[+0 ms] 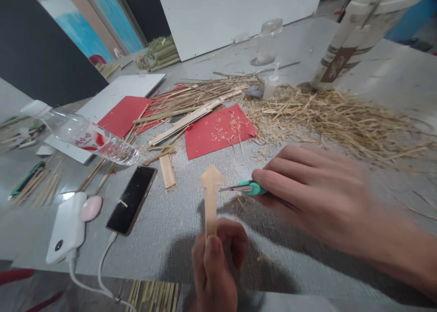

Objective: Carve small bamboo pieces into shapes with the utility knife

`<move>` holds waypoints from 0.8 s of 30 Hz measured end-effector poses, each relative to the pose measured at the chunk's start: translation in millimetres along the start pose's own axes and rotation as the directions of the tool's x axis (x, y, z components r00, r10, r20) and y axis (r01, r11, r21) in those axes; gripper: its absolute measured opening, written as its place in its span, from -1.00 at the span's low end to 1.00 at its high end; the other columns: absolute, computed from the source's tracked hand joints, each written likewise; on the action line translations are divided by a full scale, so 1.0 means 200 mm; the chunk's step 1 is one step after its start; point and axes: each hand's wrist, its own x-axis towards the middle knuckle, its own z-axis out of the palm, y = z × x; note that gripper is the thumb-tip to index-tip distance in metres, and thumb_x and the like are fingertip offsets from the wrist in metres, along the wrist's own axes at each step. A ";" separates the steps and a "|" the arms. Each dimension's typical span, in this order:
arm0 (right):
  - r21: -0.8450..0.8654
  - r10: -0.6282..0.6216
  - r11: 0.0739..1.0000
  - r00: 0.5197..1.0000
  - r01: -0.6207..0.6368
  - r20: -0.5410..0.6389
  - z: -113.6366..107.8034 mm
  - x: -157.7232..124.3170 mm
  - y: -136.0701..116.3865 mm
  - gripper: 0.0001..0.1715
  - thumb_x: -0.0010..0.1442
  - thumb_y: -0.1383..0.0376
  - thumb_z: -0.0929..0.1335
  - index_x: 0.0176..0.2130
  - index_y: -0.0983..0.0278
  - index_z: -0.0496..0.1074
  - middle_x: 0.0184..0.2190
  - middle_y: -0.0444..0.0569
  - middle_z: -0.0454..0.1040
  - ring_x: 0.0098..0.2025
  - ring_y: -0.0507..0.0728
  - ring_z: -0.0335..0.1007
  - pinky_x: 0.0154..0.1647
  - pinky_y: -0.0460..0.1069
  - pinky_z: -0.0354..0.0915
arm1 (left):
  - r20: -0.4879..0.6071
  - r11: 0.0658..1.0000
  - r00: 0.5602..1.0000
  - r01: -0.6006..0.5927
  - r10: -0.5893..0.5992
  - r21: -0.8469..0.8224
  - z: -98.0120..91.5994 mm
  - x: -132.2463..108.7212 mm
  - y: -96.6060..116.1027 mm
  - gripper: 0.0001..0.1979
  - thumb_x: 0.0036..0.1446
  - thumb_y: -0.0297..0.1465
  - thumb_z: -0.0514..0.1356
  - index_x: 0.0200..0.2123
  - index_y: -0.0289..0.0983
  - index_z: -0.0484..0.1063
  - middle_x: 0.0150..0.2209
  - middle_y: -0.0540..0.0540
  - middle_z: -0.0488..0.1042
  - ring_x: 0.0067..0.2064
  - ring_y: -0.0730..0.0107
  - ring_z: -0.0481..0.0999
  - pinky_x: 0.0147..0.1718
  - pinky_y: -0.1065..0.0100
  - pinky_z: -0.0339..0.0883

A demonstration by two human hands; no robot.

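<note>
My left hand [215, 264] is closed round the lower end of a carved bamboo piece [210, 198], which stands upright with a wider, arrow-like head at its top. My right hand [307, 189] grips a green-handled knife [244, 188] and points its metal blade left, with the tip touching the right side of the piece's head. Both hands are over the grey table [170, 239] near its front edge.
A red sheet [218, 130] with shavings lies behind the hands, beside bamboo strips [191, 111] and a heap of straw-like shavings [334, 116]. On the left lie a phone [131, 200], a white power bank [66, 227], a pink oval object [90, 208] and a plastic bottle [85, 136]. A large white canister [358, 34] stands at the back right.
</note>
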 end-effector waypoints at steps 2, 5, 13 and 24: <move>0.056 0.010 0.998 1.000 -0.009 -0.016 0.00 0.00 -0.01 -0.71 0.58 0.26 0.30 -0.21 0.22 0.50 -0.41 -0.07 0.52 -0.32 0.15 0.35 -0.32 0.06 0.06 | -0.016 1.000 1.000 -0.007 0.007 -0.015 0.01 0.01 -0.01 -0.30 0.45 0.20 0.06 -0.39 -0.27 0.59 -0.59 -0.03 0.37 -0.56 0.45 0.29 -0.62 0.41 0.10; 0.219 0.053 0.974 0.999 -0.052 0.001 0.00 0.00 -0.01 -0.72 0.57 0.19 0.32 -0.19 0.24 0.51 -0.45 -0.11 0.48 -0.41 0.10 0.33 -0.38 0.03 0.06 | -0.034 1.000 0.999 -0.019 0.018 -0.017 0.04 0.01 0.01 -0.39 0.48 0.14 0.09 -0.27 -0.26 0.59 -0.59 0.03 0.32 -0.57 0.49 0.25 -0.61 0.44 0.09; 0.654 0.277 0.666 0.933 -0.360 0.231 0.00 0.01 -0.01 -0.67 0.57 0.07 0.29 -0.11 0.21 0.50 -0.45 -0.13 0.47 -0.47 0.06 0.32 -0.42 -0.01 0.17 | 0.100 0.839 0.987 -0.159 0.126 0.520 0.00 0.03 0.10 -0.49 0.60 -0.04 0.00 0.27 -0.25 0.48 -0.47 0.01 0.48 -0.46 0.35 0.46 -0.37 0.32 0.45; 0.784 0.401 0.003 0.719 -0.620 0.568 0.00 0.09 0.00 -0.86 0.26 0.23 0.49 -0.18 0.19 0.51 -0.45 -0.14 0.55 -0.43 0.09 0.47 -0.45 -0.01 0.29 | 0.455 0.376 0.847 -0.530 0.274 0.760 -0.10 0.05 0.13 -0.44 0.48 -0.32 0.22 0.46 -0.14 0.25 -0.07 -0.19 0.75 -0.24 0.19 0.72 -0.35 0.30 0.54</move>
